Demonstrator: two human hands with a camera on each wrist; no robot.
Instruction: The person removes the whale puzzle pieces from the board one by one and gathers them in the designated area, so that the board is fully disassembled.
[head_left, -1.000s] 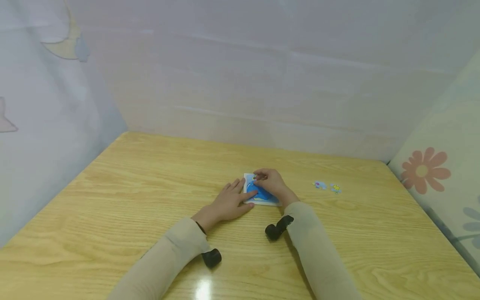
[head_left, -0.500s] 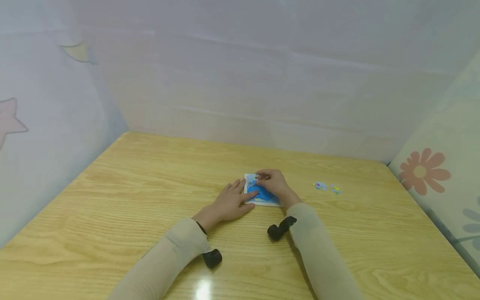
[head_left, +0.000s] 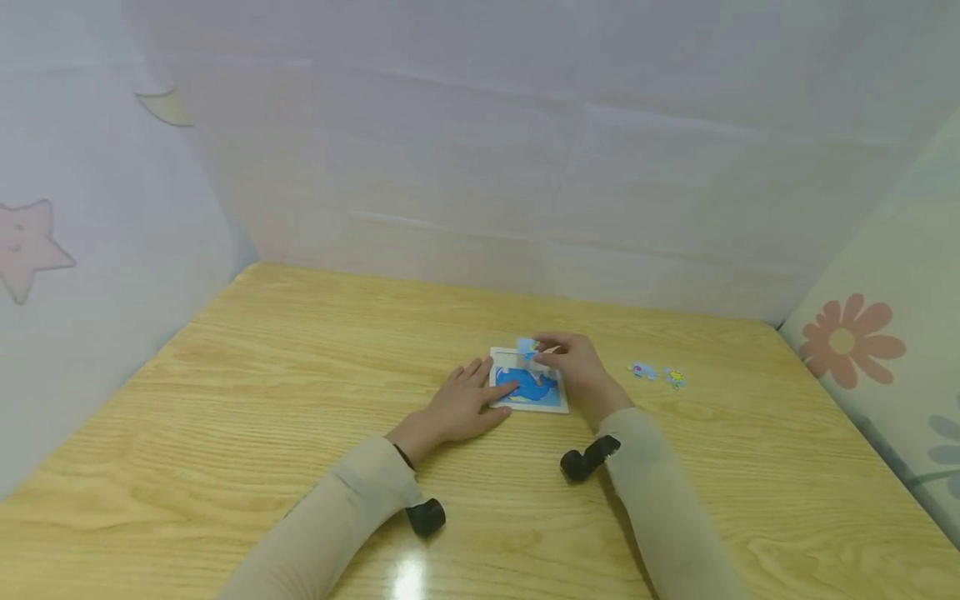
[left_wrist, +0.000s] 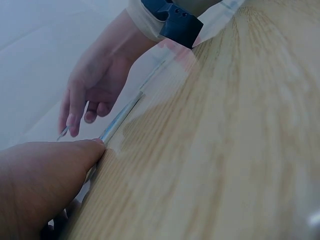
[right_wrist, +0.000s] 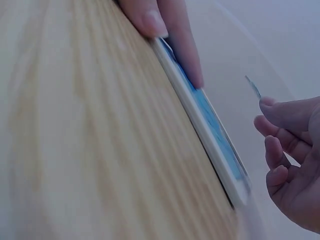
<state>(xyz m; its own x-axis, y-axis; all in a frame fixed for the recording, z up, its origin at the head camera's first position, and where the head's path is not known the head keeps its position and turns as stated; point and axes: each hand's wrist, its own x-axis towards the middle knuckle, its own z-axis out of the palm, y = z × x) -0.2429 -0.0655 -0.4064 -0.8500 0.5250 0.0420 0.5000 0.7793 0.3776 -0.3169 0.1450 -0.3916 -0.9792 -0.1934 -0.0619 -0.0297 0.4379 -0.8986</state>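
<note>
A small jigsaw puzzle [head_left: 551,398] in a white frame lies on the wooden table, showing a blue sea-animal picture with a pale uncovered area along its upper part. My left hand [head_left: 459,407] rests flat at its left side, the index finger laid on the picture and the thumb at the near edge. Above the far edge, my right hand [head_left: 585,367] pinches a light blue puzzle piece [head_left: 525,346] between thumb and fingers. In the right wrist view that thin piece [right_wrist: 253,87] is seen edge-on, apart from the frame.
Two loose puzzle pieces lie to the right on the table: one with a pink spot [head_left: 642,370], one with a yellow flower [head_left: 675,377]. Pale printed cloth [head_left: 465,167] hangs behind the table and along both sides.
My right hand has risen off the puzzle and shifted right, lifting a piece out and baring a pale area. The left hand stays in place.
</note>
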